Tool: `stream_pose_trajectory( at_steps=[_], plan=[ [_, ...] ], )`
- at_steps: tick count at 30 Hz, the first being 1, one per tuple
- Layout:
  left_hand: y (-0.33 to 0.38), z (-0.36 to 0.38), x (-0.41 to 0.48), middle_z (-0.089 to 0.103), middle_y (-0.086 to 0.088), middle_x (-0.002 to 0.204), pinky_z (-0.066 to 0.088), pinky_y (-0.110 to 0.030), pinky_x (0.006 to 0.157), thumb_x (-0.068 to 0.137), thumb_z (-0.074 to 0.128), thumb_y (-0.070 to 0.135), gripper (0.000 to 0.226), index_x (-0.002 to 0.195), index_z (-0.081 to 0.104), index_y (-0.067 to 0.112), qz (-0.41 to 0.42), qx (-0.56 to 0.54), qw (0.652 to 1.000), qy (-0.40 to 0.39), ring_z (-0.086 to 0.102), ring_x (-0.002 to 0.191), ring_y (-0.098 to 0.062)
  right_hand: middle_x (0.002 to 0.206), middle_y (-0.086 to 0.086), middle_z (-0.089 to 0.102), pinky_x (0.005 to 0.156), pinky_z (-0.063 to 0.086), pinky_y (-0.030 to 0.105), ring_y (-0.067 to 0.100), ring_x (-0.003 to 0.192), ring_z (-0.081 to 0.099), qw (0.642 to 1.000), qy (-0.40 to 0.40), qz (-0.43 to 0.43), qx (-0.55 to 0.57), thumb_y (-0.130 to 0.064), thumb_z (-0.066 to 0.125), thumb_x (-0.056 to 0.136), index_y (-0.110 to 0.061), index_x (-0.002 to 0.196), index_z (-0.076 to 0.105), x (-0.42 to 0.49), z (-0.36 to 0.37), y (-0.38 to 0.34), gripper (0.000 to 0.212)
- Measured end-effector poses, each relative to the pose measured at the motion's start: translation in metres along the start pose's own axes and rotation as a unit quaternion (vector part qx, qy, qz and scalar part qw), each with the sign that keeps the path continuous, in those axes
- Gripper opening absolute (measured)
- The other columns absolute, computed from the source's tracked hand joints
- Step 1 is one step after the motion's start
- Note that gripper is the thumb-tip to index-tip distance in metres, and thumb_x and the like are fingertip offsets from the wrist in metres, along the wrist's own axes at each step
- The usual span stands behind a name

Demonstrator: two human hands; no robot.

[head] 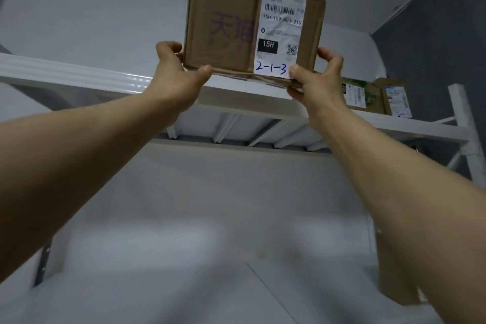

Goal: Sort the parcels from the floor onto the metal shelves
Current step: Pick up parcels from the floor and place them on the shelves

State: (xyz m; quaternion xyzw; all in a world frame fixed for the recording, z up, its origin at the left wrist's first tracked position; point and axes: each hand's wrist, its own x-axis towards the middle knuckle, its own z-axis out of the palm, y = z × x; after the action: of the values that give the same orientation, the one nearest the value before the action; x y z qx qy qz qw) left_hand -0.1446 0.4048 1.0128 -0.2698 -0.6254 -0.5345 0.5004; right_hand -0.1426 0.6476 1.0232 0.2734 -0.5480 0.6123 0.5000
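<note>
Box [236, 26], upright at the top shelf's [79, 73] front edge, label [282, 34] outward so its handwritten code reads. Left hand [178, 73] and right hand [319, 79] pinch its lower corners, steadying it. Another parcel [368, 97] lies farther right.

white label [282, 34] on cardboard box [221, 8]: "15h 159 a03 210", "15h", handwritten "2-1-3"
</note>
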Motion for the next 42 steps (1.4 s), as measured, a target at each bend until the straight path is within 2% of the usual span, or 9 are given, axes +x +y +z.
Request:
stream_pose_trajectory(
  at_steps=[3, 5, 8, 13, 16, 23, 27, 32, 42],
  plan=[
    [-0.010, 0.024, 0.015, 0.052, 0.004, 0.123, 0.043, -0.021, 0.063, 0.092, 0.065, 0.035, 0.058, 0.135, 0.029, 0.021, 0.008, 0.038, 0.999, 0.011, 0.054, 0.089, -0.003, 0.113, 0.006, 0.069, 0.081, 0.063, 0.037, 0.020, 0.095, 0.074, 1.000, 0.006, -0.008, -0.030, -0.017, 0.069, 0.092, -0.032, 0.122, 0.037, 0.025, -0.012, 0.017, 0.046],
    [-0.018, 0.039, 0.022, 0.054, -0.001, 0.128, 0.052, -0.033, 0.077, 0.091, 0.064, 0.041, 0.058, 0.135, 0.033, 0.020, 0.012, 0.070, 0.997, 0.024, 0.058, 0.102, -0.016, 0.117, 0.007, 0.068, 0.079, 0.063, 0.036, 0.020, 0.096, 0.074, 1.000, -0.005, 0.006, -0.022, -0.013, 0.065, 0.095, -0.029, 0.125, 0.043, 0.041, -0.019, 0.027, 0.040],
    [-0.029, 0.063, 0.033, 0.054, -0.008, 0.133, 0.042, -0.049, 0.103, 0.090, 0.058, 0.051, 0.058, 0.137, 0.038, 0.023, 0.002, 0.160, 0.985, 0.057, 0.044, 0.126, -0.031, 0.127, 0.007, 0.064, 0.081, 0.063, 0.036, 0.020, 0.103, 0.070, 0.999, -0.018, 0.012, -0.042, -0.007, 0.060, 0.098, -0.026, 0.132, 0.050, 0.061, -0.028, 0.045, 0.040],
    [-0.044, 0.089, 0.049, 0.045, -0.020, 0.136, 0.034, -0.050, 0.106, 0.092, 0.042, 0.056, 0.054, 0.138, 0.039, 0.028, -0.062, 0.273, 0.957, 0.072, 0.033, 0.129, -0.042, 0.115, 0.000, 0.065, 0.092, 0.058, 0.039, 0.019, 0.105, 0.067, 0.993, -0.016, -0.009, -0.119, -0.006, 0.059, 0.097, -0.022, 0.140, 0.053, 0.084, -0.037, 0.070, 0.046],
    [-0.047, 0.101, 0.054, 0.036, -0.023, 0.138, 0.033, -0.051, 0.102, 0.090, 0.045, 0.059, 0.058, 0.137, 0.033, 0.028, -0.083, 0.316, 0.941, 0.092, 0.037, 0.122, -0.048, 0.103, -0.010, 0.061, 0.082, 0.052, 0.028, 0.005, 0.092, 0.061, 0.981, 0.014, -0.053, -0.188, -0.015, 0.066, 0.095, -0.026, 0.130, 0.051, 0.094, -0.041, 0.083, 0.039],
    [-0.048, 0.124, 0.057, 0.046, -0.018, 0.130, 0.032, -0.048, 0.093, 0.095, 0.040, 0.049, 0.041, 0.125, 0.045, 0.021, -0.046, 0.386, 0.917, 0.087, 0.033, 0.125, -0.040, 0.123, -0.010, 0.065, 0.110, 0.036, 0.042, 0.019, 0.126, 0.050, 0.940, 0.022, -0.094, -0.326, -0.027, 0.054, 0.101, -0.032, 0.116, 0.064, 0.106, -0.049, 0.108, 0.019],
    [-0.047, 0.131, 0.057, 0.055, -0.013, 0.123, 0.032, -0.047, 0.092, 0.095, 0.037, 0.045, 0.040, 0.119, 0.055, 0.020, -0.024, 0.425, 0.903, 0.058, 0.031, 0.128, -0.035, 0.126, -0.006, 0.062, 0.095, 0.021, 0.035, 0.023, 0.134, 0.033, 0.928, 0.018, -0.091, -0.361, -0.022, 0.045, 0.103, -0.033, 0.121, 0.064, 0.104, -0.053, 0.113, 0.028],
    [-0.045, 0.136, 0.052, 0.056, -0.012, 0.120, 0.030, -0.045, 0.087, 0.094, 0.040, 0.042, 0.033, 0.111, 0.051, 0.017, -0.030, 0.416, 0.907, 0.055, 0.030, 0.129, -0.033, 0.136, 0.001, 0.055, 0.107, 0.024, 0.040, 0.027, 0.135, 0.027, 0.921, -0.002, -0.081, -0.381, -0.015, 0.041, 0.100, -0.032, 0.133, 0.062, 0.098, -0.058, 0.112, 0.043],
    [-0.046, 0.137, 0.048, 0.045, -0.012, 0.139, 0.030, -0.047, 0.098, 0.092, 0.046, 0.046, 0.048, 0.131, 0.046, 0.018, -0.026, 0.448, 0.893, 0.027, 0.028, 0.134, -0.034, 0.136, 0.006, 0.050, 0.094, 0.028, 0.039, 0.034, 0.129, 0.032, 0.892, -0.038, -0.070, -0.446, -0.020, 0.043, 0.098, -0.032, 0.118, 0.070, 0.093, -0.054, 0.111, 0.036]
  ],
)
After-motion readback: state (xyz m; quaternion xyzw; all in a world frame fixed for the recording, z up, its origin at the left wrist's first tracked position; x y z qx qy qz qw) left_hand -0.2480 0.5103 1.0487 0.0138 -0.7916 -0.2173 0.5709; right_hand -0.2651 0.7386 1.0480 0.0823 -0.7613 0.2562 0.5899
